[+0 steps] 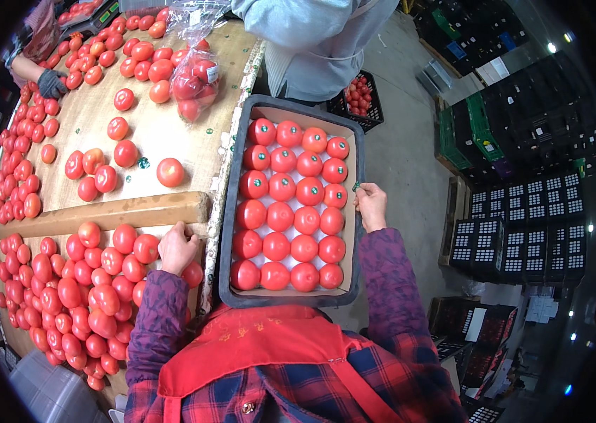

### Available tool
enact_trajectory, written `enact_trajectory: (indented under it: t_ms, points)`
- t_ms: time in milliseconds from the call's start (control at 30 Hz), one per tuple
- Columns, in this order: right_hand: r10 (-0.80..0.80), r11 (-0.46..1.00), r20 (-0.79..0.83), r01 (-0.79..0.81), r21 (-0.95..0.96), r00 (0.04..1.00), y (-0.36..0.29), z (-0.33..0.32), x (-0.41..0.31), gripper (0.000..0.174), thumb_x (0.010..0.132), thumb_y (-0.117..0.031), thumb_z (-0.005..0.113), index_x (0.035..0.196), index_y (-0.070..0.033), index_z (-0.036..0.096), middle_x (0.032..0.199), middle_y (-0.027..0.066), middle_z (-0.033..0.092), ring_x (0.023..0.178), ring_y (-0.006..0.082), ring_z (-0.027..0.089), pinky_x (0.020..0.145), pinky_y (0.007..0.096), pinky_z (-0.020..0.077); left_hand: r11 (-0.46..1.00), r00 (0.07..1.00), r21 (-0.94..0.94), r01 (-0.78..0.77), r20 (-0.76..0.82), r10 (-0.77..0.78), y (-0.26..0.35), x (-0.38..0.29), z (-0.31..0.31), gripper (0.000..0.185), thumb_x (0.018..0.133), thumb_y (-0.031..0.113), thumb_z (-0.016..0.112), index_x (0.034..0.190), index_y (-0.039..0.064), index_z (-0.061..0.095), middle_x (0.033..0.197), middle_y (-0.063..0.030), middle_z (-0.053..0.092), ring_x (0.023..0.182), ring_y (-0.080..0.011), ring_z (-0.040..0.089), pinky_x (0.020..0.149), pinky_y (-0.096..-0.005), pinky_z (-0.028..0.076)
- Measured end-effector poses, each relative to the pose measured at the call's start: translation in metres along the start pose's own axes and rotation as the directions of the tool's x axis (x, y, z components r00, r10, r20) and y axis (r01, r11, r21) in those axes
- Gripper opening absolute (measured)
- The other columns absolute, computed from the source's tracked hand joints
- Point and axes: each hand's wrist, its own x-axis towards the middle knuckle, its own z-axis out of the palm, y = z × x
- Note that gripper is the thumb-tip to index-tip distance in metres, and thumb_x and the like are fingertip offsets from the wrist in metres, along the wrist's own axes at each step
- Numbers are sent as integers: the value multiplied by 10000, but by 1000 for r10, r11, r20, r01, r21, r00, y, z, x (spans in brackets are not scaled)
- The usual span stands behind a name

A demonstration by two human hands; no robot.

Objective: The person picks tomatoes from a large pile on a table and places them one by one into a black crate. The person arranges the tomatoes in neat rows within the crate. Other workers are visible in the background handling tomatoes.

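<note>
A dark crate (360, 248) with a cardboard lining stands before me, filled with neat rows of red tomatoes (278, 246). Tomatoes in the three far rows bear small green stickers (282, 182); those in the three near rows show none. At the crate's right rim, my right hand (372, 207) pinches a small green sticker (356, 186) between thumb and fingertips. My left hand (177, 249) is beside the near end of a wooden bar (118, 212), next to loose tomatoes (86, 296). Its fingers are curled, and whether they hold anything is hidden.
On the table (192, 153), a clear plastic bag (196, 84) holds tomatoes. A co-worker's gloved hand (52, 83) touches tomatoes at far left. Another person (308, 47) stands beyond the crate. A tomato crate (357, 100) sits on the floor; stacked black crates (520, 227) stand right.
</note>
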Motion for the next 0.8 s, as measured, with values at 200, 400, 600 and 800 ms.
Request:
enact_trajectory:
  t_ms: [200, 400, 600, 800]
  points:
    - [-284, 798, 92, 288, -530, 954, 5, 15, -6, 134, 783, -88, 660, 836, 28, 702, 730, 159, 696, 670, 250, 696, 610, 380, 549, 1000, 1000, 4, 3, 10, -3, 2, 0, -2, 164, 764, 209, 629, 813, 55, 599, 752, -164, 655, 753, -364, 644, 686, -456, 491]
    - [-208, 605, 102, 210, -768, 973, -8, 39, -9, 218, 794, -73, 599, 981, 27, 652, 939, 280, 654, 870, 450, 647, 792, 494, 533, 1000, 1000, -1, -2, -2, 2, -2, 1, 1, 163, 761, 203, 633, 809, 51, 597, 749, -167, 652, 753, -365, 642, 688, -455, 490]
    - [-307, 614, 79, 261, -745, 948, -1, 40, -37, 275, 821, -68, 608, 1084, 14, 607, 1067, 238, 549, 853, 442, 632, 758, 510, 525, 1000, 1000, -11, 6, -9, -6, 0, 0, -1, 166, 758, 207, 642, 803, 53, 599, 756, -164, 653, 760, -361, 641, 691, -456, 486]
    - [-398, 660, 14, 297, -690, 917, 8, 42, -41, 237, 822, -83, 622, 1039, 11, 629, 1035, 225, 572, 849, 434, 626, 753, 506, 516, 1000, 1000, -29, 10, -1, -10, 1, -1, -2, 162, 760, 205, 645, 799, 55, 600, 754, -157, 653, 760, -356, 642, 691, -456, 484]
